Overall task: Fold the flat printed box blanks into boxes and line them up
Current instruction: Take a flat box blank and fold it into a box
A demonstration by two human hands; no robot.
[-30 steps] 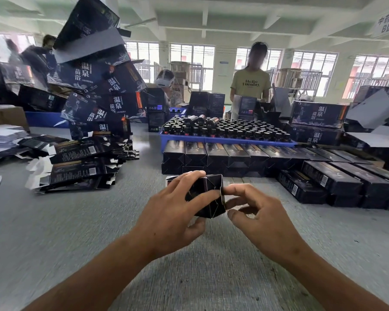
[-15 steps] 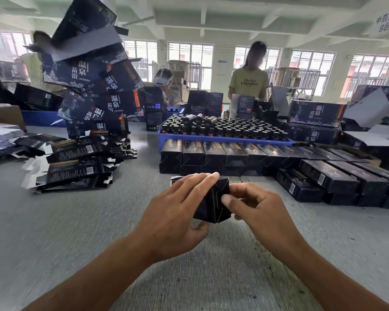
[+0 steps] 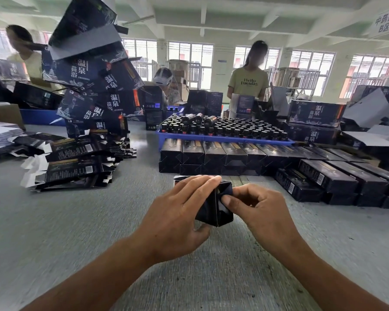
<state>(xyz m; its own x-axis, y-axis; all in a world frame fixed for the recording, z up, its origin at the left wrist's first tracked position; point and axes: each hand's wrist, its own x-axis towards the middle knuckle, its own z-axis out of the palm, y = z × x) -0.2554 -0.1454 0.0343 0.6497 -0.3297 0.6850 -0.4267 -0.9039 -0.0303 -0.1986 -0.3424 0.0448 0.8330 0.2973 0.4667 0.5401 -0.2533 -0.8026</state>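
Both hands hold 1 dark box (image 3: pixel 213 207) above the counter (image 3: pixel 76 221). The left hand (image 3: pixel 177 218) wraps it, fingers across the top, thumb beneath. The right hand (image 3: pixel 258 212) pinches its end flap with curled fingers. Beyond the hands lies a row of folded boxes (image 3: pixel 225 157); flat blanks (image 3: pixel 72 162) lie far left of the left hand.

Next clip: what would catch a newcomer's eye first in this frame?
Front and centre, the left hand and right hand grip a small black box above the grey table. Behind it runs a row of folded black boxes before a blue tray of dark bottles. At left, printed cartons tower above flat blanks.
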